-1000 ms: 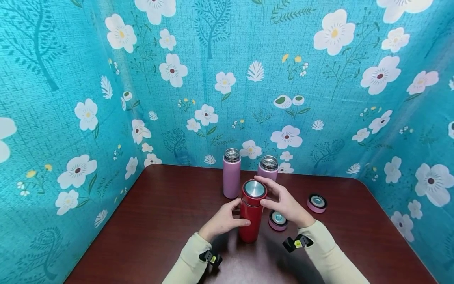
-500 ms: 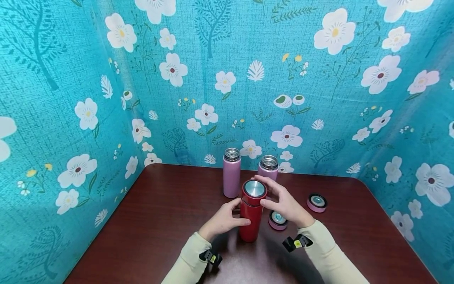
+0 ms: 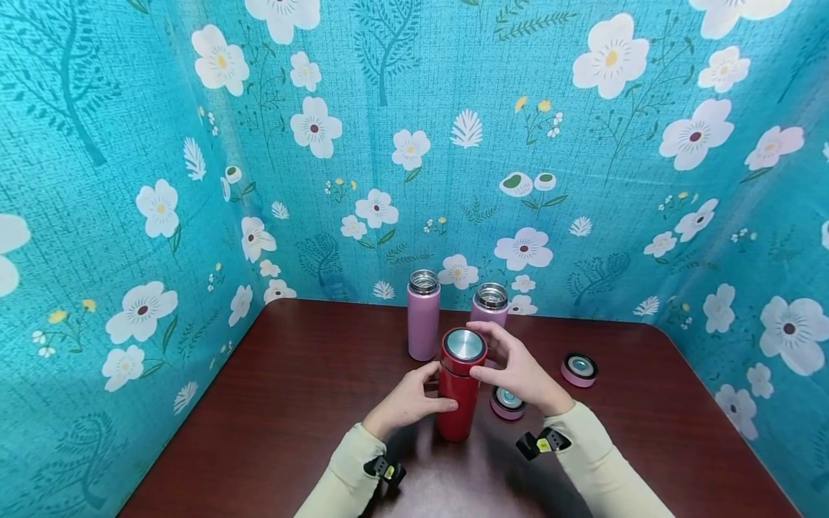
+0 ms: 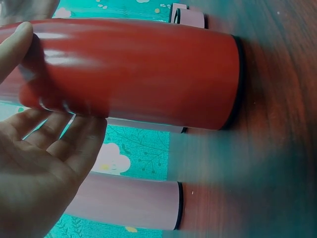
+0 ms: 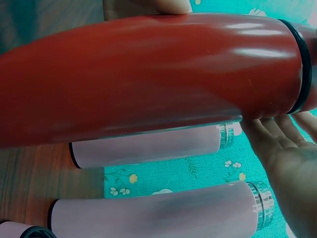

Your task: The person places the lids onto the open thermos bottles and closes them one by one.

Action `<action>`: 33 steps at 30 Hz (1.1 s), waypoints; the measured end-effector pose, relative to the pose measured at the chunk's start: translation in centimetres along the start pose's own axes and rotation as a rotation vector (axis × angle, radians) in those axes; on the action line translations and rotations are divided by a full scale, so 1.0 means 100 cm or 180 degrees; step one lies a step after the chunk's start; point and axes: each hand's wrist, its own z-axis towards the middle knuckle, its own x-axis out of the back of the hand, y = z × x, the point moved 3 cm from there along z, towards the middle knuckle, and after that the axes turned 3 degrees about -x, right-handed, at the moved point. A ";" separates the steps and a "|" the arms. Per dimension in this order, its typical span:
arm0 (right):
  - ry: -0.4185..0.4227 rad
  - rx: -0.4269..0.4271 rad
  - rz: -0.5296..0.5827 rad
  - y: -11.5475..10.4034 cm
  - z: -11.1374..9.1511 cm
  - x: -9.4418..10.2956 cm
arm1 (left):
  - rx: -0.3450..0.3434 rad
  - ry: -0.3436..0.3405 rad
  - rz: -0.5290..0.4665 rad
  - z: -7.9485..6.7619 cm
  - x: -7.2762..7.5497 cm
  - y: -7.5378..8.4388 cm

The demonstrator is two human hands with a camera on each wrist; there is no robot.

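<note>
A red thermos (image 3: 458, 399) stands upright on the table in the head view, its lid (image 3: 465, 347) with a silver disc seated on top. My left hand (image 3: 409, 400) grips the body from the left, thumb across the front and fingers behind it. From the right, my right hand (image 3: 518, 370) holds the lid, its thumb at the seam below and its fingers curled round the far side. In the left wrist view the thermos body (image 4: 163, 74) lies between thumb and fingers. A dark ring (image 5: 301, 67) marks the seam in the right wrist view.
Two lidless pink thermoses stand behind, the left one (image 3: 423, 324) and the right one (image 3: 491, 306), partly hidden by my right hand. Two pink lids, a near one (image 3: 507, 411) and a farther one (image 3: 578, 378), lie upside down at the right. Flowered blue cloth (image 3: 401, 180) encloses the table.
My right hand has shifted slightly, its thumb sliding a little left and down on the lid. The left hand and the thermos body stay in place.
</note>
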 end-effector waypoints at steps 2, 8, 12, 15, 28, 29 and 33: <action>-0.0021 0.0039 -0.0025 -0.001 0.000 0.000 | 0.0005 0.0004 -0.0002 0.000 0.000 0.000; -0.0175 0.0212 0.0048 0.003 0.001 0.001 | 0.0063 0.0056 0.0045 0.004 0.000 -0.016; -0.0182 0.0182 0.0033 0.018 0.003 0.002 | 0.0060 0.0084 0.0048 0.006 -0.001 -0.025; -0.0084 0.0128 0.0064 0.022 0.003 0.002 | 0.0057 0.0049 0.0027 0.002 0.000 -0.011; -0.0144 0.0211 -0.0064 -0.006 -0.001 -0.003 | 0.0055 0.0025 0.0029 -0.001 0.001 -0.002; -0.0174 0.0236 -0.0081 -0.006 -0.001 -0.003 | 0.0061 0.0026 0.0028 -0.001 0.001 -0.002; -0.0204 0.0223 -0.0037 -0.005 0.000 -0.003 | 0.0058 0.0026 0.0027 -0.001 0.000 -0.001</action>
